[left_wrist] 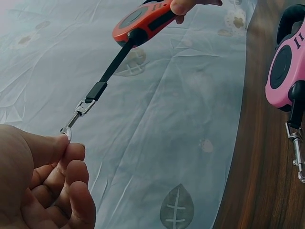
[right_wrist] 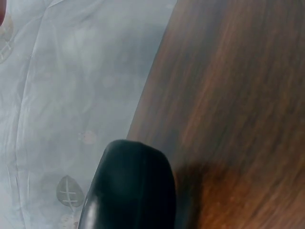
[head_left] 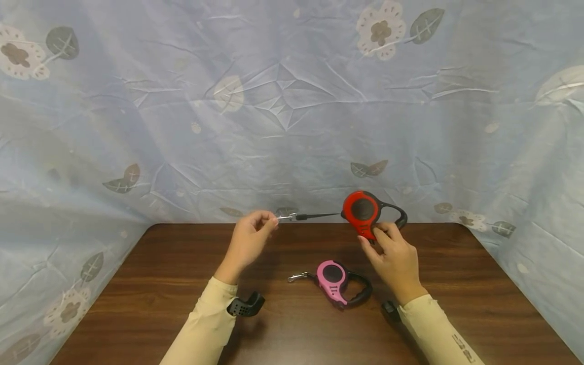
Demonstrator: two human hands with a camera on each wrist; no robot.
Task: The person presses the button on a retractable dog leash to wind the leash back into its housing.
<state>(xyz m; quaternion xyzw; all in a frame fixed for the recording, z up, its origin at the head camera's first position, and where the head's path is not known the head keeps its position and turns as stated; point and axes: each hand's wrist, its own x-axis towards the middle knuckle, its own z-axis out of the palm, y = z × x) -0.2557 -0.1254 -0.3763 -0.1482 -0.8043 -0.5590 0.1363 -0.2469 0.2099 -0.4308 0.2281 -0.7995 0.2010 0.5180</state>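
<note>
A red and black retractable dog leash [head_left: 353,210] is held up above the back of the table by my right hand [head_left: 396,261], thumb and fingers gripping its lower body beside the black handle. To the left, my left hand [head_left: 246,241] pinches the end of the leash's metal clip [head_left: 286,217] between thumb and finger. A short length of black strap [left_wrist: 114,64] runs taut between clip and casing in the left wrist view. Below, a pink and black retractable leash [head_left: 323,279] lies on the table between the forearms, its silver clip [head_left: 298,277] pointing left.
The brown wooden table [head_left: 150,294] ends at the back against a pale blue cloth [head_left: 283,152] with flowers and leaves, which also hangs at both sides. In the right wrist view, a dark rounded object [right_wrist: 136,186] fills the lower middle; its kind is unclear.
</note>
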